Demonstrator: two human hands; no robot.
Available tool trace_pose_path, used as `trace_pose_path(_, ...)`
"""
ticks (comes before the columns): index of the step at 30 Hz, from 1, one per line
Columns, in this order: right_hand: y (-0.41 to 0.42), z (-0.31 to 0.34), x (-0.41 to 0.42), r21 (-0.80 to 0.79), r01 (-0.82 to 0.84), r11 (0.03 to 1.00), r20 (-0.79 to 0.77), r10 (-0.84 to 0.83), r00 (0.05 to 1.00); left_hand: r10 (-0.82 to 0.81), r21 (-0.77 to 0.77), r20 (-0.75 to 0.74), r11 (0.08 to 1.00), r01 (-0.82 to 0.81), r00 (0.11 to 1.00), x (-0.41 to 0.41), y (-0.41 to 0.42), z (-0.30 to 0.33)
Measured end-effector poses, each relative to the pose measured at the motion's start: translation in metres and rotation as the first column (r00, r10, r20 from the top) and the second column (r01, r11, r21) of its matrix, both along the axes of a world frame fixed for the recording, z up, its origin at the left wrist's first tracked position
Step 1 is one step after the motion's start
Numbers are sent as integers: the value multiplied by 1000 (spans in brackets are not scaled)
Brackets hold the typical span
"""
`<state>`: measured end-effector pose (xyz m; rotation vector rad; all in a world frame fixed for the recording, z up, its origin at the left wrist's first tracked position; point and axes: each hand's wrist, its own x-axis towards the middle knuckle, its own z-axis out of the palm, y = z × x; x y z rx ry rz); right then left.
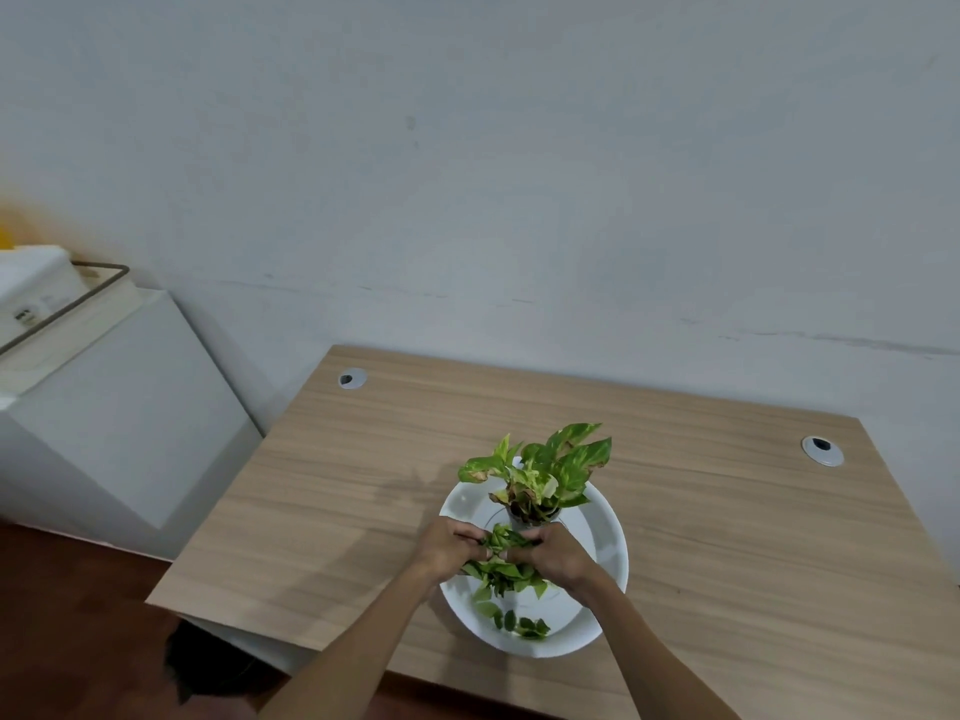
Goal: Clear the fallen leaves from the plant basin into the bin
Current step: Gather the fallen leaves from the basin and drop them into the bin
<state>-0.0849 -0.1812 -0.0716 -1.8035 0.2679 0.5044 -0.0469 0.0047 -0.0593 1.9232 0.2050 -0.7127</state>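
A white round basin (605,517) sits on the wooden desk, with a small potted plant (540,472) standing at its far side. Over the basin's middle, my left hand (449,545) and my right hand (553,553) are closed together around a bunch of green fallen leaves (501,563). Some of the bunch hangs down between the hands. Several loose leaves (522,623) lie at the near side of the basin. A dark bin (213,662) stands on the floor below the desk's near left corner, partly hidden by the desk.
The wooden desk (727,537) meets a white wall and has two cable grommets (352,378) (822,450). A white cabinet (119,402) stands to the left, carrying a white box. Dark red floor lies at lower left.
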Motion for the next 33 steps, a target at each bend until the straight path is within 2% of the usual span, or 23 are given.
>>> trace_pose_path(8, 59, 15, 16, -11, -30, 999, 9, 30, 1000, 45, -44, 41, 998, -44, 998, 11, 64, -1)
trace_pose_path(12, 107, 14, 26, -71, -69, 995, 14, 70, 997, 98, -43, 49, 994, -96, 994, 15, 110, 1)
trace_pose_path(19, 219, 13, 47, -150, -137, 979, 15, 141, 990, 161, -51, 54, 986, -158, 985, 19, 219, 5)
trace_pose_path(27, 349, 22, 66, -95, -231, 968, 2, 232, 973, 292, -52, 102, 956, -288, 951, 14, 347, 6)
trace_pose_path(33, 439, 19, 87, -125, -349, 929, -6, 351, 936, 404, -44, 105, 915, -401, 909, 14, 435, -6)
